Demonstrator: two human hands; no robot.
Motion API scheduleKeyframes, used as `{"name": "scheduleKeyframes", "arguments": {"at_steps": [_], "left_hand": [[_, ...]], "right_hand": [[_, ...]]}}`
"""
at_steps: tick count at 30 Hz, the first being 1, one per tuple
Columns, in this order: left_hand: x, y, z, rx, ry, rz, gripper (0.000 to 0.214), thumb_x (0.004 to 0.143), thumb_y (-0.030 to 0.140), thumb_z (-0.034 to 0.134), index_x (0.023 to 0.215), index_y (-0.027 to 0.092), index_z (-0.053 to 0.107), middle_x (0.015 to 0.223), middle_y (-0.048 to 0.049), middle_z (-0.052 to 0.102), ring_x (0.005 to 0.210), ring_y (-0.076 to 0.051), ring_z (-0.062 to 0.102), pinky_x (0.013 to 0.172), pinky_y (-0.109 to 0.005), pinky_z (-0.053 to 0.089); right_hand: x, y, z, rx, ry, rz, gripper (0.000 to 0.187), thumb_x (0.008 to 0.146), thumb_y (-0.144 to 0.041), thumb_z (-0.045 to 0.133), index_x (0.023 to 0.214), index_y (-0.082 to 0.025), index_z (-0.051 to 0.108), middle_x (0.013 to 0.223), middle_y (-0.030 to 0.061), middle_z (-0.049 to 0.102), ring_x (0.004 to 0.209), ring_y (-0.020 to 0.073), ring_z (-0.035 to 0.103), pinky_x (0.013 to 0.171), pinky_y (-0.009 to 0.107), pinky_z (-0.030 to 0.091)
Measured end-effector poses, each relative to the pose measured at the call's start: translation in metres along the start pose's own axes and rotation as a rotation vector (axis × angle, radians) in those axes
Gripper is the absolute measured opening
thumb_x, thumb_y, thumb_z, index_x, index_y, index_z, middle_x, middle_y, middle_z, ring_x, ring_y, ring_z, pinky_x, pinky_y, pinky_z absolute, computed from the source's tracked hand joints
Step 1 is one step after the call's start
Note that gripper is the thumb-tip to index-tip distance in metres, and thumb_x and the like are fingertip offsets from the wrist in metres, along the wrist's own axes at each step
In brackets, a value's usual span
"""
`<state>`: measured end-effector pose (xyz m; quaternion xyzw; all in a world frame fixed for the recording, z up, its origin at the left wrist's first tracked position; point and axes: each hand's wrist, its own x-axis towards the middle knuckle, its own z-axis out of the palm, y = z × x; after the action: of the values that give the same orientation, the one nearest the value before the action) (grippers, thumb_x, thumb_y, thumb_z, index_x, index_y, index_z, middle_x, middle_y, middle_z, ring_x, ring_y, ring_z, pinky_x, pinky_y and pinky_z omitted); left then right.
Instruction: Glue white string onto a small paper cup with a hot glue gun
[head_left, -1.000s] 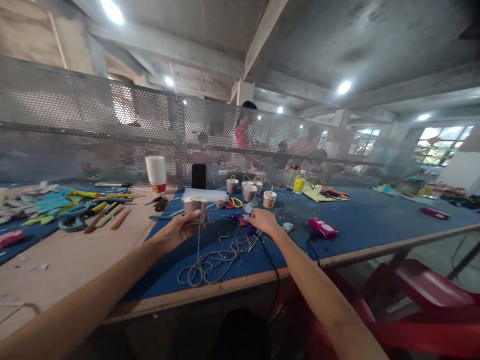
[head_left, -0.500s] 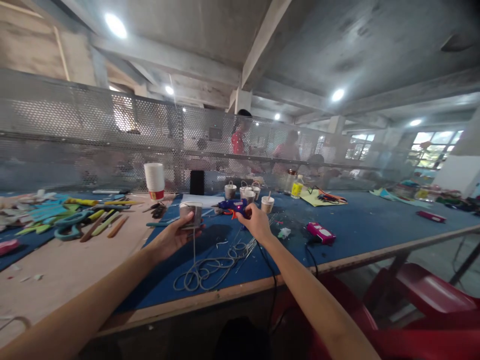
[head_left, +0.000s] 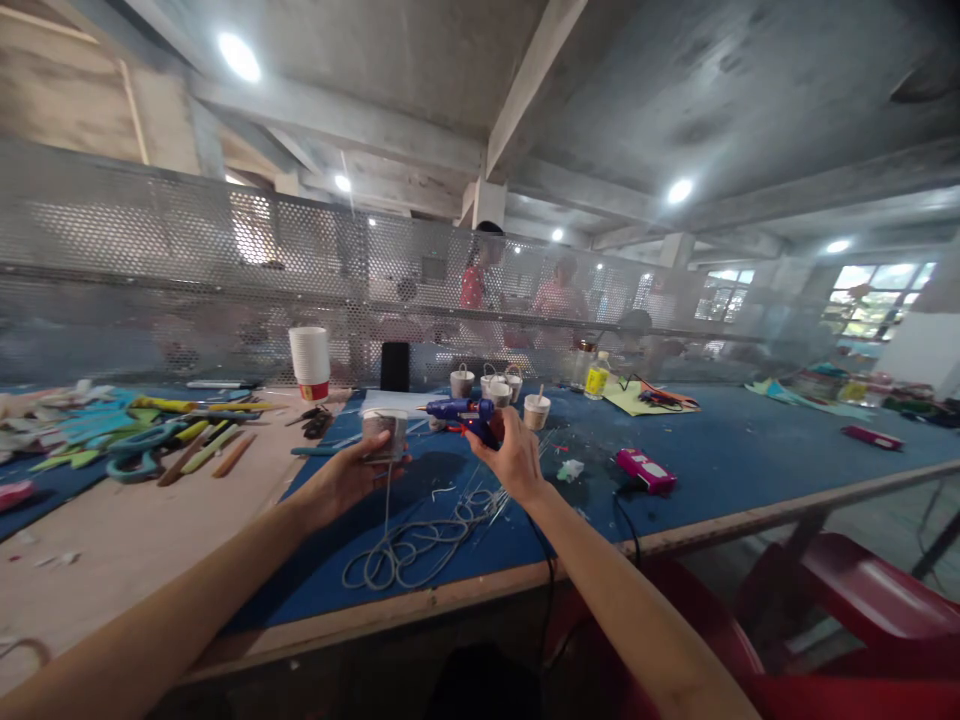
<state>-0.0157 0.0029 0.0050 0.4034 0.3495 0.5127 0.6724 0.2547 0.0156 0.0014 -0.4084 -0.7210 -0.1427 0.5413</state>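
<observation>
My left hand (head_left: 346,478) is wrapped round a small paper cup covered in grey cord (head_left: 384,433), held upright above the blue table mat (head_left: 697,450). A strand of cord runs down from the cup to a loose coil of grey cord (head_left: 409,545) on the mat. My right hand (head_left: 510,455) grips a blue hot glue gun (head_left: 459,412), its nozzle pointing left toward the cup and a little apart from it. The gun's black cable (head_left: 545,560) trails over the table's front edge.
Several small cord-wrapped cups (head_left: 495,385) stand behind my hands, with a stack of white paper cups (head_left: 310,360) and a black phone (head_left: 394,366) further left. Scissors and coloured sticks (head_left: 176,440) lie on the left. A pink object (head_left: 643,470) lies right. People sit beyond the mesh screen (head_left: 150,280).
My right hand picked the glue gun up off the mat and brought it up and leftward toward the cup. My left hand kept the cup nearly still.
</observation>
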Motion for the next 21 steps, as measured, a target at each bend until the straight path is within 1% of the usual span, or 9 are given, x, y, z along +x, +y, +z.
{"name": "scheduleKeyframes", "arguments": {"at_steps": [3, 6, 10, 14, 17, 21], "left_hand": [[-0.0007, -0.0006, 0.0014, 0.018, -0.003, -0.006, 0.024, 0.084, 0.023, 0.072, 0.107, 0.016, 0.07, 0.098, -0.0113, 0.078, 0.095, -0.028, 0.074, 0.083, -0.035, 0.059], [-0.0028, -0.0003, 0.0049, 0.049, 0.002, -0.005, 0.024, 0.083, 0.023, 0.072, 0.106, 0.015, 0.07, 0.099, -0.0115, 0.078, 0.094, -0.027, 0.074, 0.083, -0.036, 0.059], [-0.0031, 0.0001, 0.0052, 0.037, -0.008, -0.015, 0.022, 0.086, 0.024, 0.07, 0.106, 0.016, 0.07, 0.1, -0.0115, 0.078, 0.097, -0.028, 0.074, 0.085, -0.037, 0.059], [-0.0016, -0.0003, 0.0016, 0.013, -0.038, -0.036, 0.026, 0.086, 0.027, 0.071, 0.109, 0.017, 0.071, 0.107, -0.0127, 0.077, 0.103, -0.028, 0.073, 0.089, -0.036, 0.058], [-0.0024, 0.0002, 0.001, -0.003, -0.054, -0.037, 0.028, 0.084, 0.028, 0.072, 0.11, 0.016, 0.07, 0.108, -0.0134, 0.077, 0.105, -0.029, 0.072, 0.091, -0.036, 0.057], [-0.0057, 0.0024, 0.0031, -0.012, -0.029, -0.044, 0.029, 0.083, 0.028, 0.073, 0.109, 0.017, 0.069, 0.106, -0.0127, 0.078, 0.101, -0.028, 0.073, 0.088, -0.035, 0.059]], "right_hand": [[0.0006, -0.0014, -0.0008, -0.024, 0.006, -0.018, 0.037, 0.089, -0.053, 0.063, 0.103, -0.019, 0.057, 0.089, 0.0082, 0.067, 0.08, 0.0221, 0.067, 0.075, 0.034, 0.056], [0.0016, -0.0009, -0.0012, -0.054, -0.009, -0.046, 0.032, 0.092, -0.05, 0.06, 0.098, -0.018, 0.059, 0.089, 0.009, 0.065, 0.081, 0.0221, 0.065, 0.074, 0.033, 0.055], [0.0018, 0.001, -0.0011, -0.04, -0.031, -0.037, 0.031, 0.093, -0.048, 0.058, 0.097, -0.017, 0.059, 0.091, 0.0106, 0.064, 0.083, 0.0234, 0.065, 0.074, 0.034, 0.054], [0.0004, 0.0008, 0.0009, 0.001, -0.024, 0.019, 0.034, 0.092, -0.047, 0.06, 0.105, -0.017, 0.058, 0.096, 0.0119, 0.068, 0.087, 0.0252, 0.069, 0.077, 0.034, 0.055], [-0.0005, 0.0009, 0.0036, 0.059, -0.051, 0.107, 0.033, 0.091, -0.044, 0.062, 0.11, -0.017, 0.058, 0.093, 0.0103, 0.072, 0.086, 0.0258, 0.072, 0.077, 0.035, 0.056], [-0.0006, 0.0032, 0.0073, 0.212, -0.076, 0.211, 0.029, 0.092, -0.041, 0.061, 0.111, -0.019, 0.055, 0.09, 0.0082, 0.075, 0.082, 0.0236, 0.074, 0.075, 0.033, 0.057]]}}
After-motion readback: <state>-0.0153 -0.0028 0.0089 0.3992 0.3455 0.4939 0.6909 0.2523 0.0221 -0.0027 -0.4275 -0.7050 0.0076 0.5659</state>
